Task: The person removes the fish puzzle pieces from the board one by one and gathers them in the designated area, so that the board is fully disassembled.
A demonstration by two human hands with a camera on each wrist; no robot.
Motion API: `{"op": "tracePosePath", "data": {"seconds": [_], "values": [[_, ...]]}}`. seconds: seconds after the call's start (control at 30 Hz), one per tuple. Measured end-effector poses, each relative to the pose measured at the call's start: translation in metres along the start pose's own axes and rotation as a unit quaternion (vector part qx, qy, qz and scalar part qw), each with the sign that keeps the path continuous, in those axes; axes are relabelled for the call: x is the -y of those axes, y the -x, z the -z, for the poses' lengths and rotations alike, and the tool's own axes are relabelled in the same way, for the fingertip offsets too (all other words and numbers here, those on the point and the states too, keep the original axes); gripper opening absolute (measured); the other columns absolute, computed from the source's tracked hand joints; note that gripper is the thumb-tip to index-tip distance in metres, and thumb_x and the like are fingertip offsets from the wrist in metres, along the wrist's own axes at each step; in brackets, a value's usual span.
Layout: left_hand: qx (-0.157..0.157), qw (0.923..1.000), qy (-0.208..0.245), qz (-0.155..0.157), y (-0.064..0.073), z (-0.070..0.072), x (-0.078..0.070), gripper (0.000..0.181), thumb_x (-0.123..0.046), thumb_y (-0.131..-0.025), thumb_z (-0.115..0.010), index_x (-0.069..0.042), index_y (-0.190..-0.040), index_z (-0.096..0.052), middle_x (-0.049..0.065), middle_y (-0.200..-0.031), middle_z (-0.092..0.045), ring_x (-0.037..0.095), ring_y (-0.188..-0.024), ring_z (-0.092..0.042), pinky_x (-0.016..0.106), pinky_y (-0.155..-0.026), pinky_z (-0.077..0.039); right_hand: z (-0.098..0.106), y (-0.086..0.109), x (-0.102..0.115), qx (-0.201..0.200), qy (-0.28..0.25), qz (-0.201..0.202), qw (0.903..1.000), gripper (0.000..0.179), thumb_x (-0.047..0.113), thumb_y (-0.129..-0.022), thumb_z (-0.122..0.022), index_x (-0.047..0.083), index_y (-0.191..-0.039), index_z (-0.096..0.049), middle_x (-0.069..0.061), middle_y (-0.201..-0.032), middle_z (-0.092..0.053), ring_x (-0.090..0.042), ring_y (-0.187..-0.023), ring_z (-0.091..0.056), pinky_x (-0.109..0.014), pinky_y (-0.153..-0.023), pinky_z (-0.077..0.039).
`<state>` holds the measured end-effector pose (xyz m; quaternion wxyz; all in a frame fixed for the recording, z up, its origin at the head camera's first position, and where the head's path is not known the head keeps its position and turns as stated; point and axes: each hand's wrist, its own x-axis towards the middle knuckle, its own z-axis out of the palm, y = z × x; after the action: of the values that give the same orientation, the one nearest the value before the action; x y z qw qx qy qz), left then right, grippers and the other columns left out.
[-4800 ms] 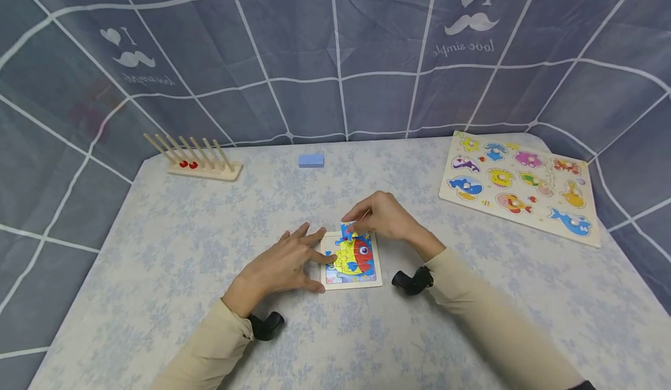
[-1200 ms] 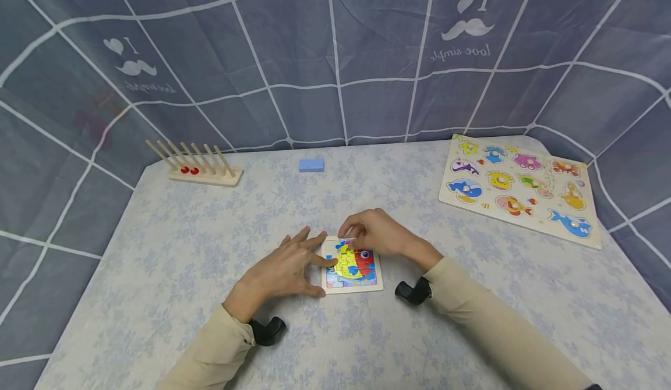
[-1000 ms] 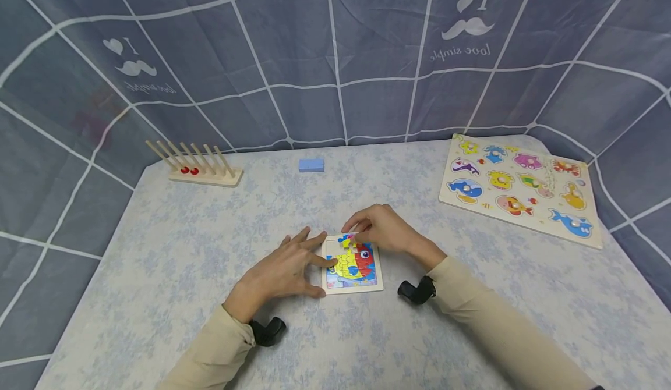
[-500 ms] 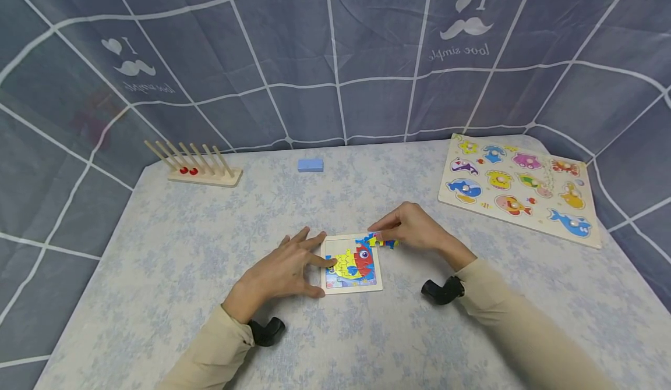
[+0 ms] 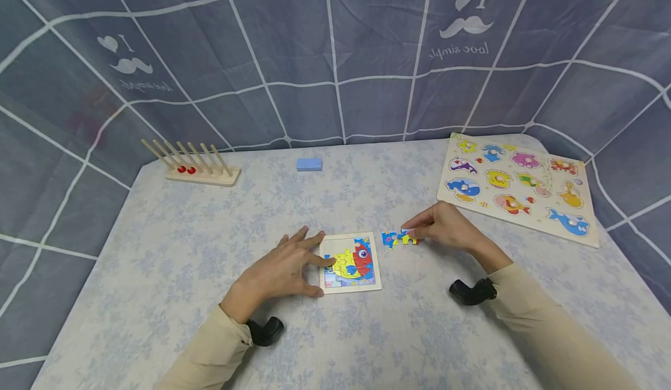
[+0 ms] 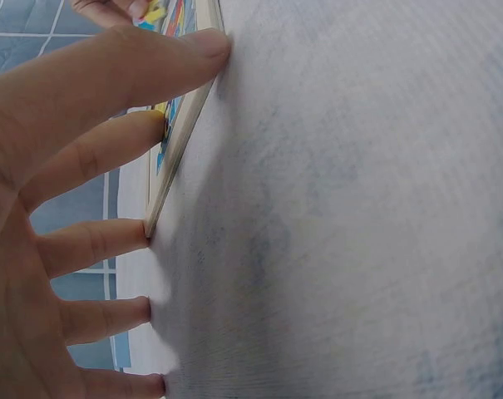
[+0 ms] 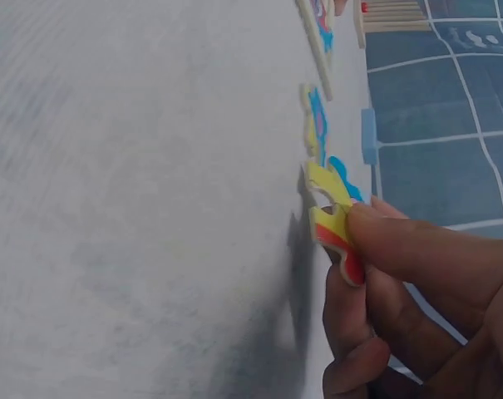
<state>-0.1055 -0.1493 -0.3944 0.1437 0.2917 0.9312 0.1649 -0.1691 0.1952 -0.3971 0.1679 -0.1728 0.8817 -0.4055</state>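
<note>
A small wooden-framed jigsaw puzzle (image 5: 349, 288) with a yellow and red fish lies flat on the table. Its upper left part shows bare pale board. My left hand (image 5: 285, 268) rests at its left side with spread, straight fingers; one fingertip touches the picture, and the thumb is at the near left corner. Right of the frame, my right hand (image 5: 445, 226) pinches a jigsaw piece (image 7: 330, 199) of yellow, red and blue between thumb and fingers. Just left of that piece is another blue and yellow jigsaw piece (image 5: 389, 239), which looks to be on the cloth.
A wooden peg stand (image 5: 204, 174) with two red beads is at the back left. A blue block (image 5: 309, 165) lies at the back middle. To the right is a large sea-animal knob puzzle board (image 5: 516, 189). A grey-blue checked curtain (image 5: 293, 46) surrounds the table.
My right hand has lifted joined pieces from the puzzle's top and carried them right, out of the frame. One piece now sits apart from its fingers. The left hand has stayed put.
</note>
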Motion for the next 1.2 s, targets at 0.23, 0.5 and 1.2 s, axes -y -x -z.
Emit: {"op": "tracePosePath", "data": {"seconds": [0.23, 0.5, 1.2], "values": [[-0.004, 1.0000, 0.001, -0.002, -0.0001, -0.0001, 0.0001, 0.059, -0.038, -0.069, -0.089, -0.023, -0.124, -0.072, 0.014, -0.153, -0.039, 0.048, -0.143, -0.021, 0.073, -0.104, -0.024, -0.0031, -0.0007, -0.0002, -0.018, 0.017, -0.010, 0.9996, 0.018, 0.001, -0.084, -0.072, 0.001, -0.101, -0.078, -0.010, -0.096, -0.075, -0.016, -0.088, -0.064, -0.026, -0.070, -0.048], [-0.001, 1.0000, -0.002, -0.002, -0.0002, -0.0010, 0.0000, 0.059, -0.038, -0.070, -0.089, -0.023, -0.125, -0.071, 0.015, -0.153, -0.039, 0.049, -0.143, -0.022, 0.072, -0.104, -0.024, -0.0068, -0.0035, 0.0069, -0.043, 0.056, -0.038, 0.9968, 0.013, 0.004, -0.081, -0.076, 0.003, -0.094, -0.079, -0.005, -0.088, -0.074, -0.018, -0.085, -0.062, -0.031, -0.072, -0.046], [-0.006, 0.9999, -0.010, -0.005, -0.0007, -0.0007, 0.0000, 0.060, -0.039, -0.069, -0.089, -0.023, -0.124, -0.071, 0.015, -0.153, -0.039, 0.049, -0.142, -0.023, 0.073, -0.103, -0.025, -0.0062, -0.0019, 0.0066, -0.049, 0.094, -0.011, 0.9943, 0.008, 0.007, -0.086, -0.073, 0.006, -0.092, -0.078, 0.001, -0.082, -0.071, -0.013, -0.072, -0.058, -0.030, -0.064, -0.046]]}}
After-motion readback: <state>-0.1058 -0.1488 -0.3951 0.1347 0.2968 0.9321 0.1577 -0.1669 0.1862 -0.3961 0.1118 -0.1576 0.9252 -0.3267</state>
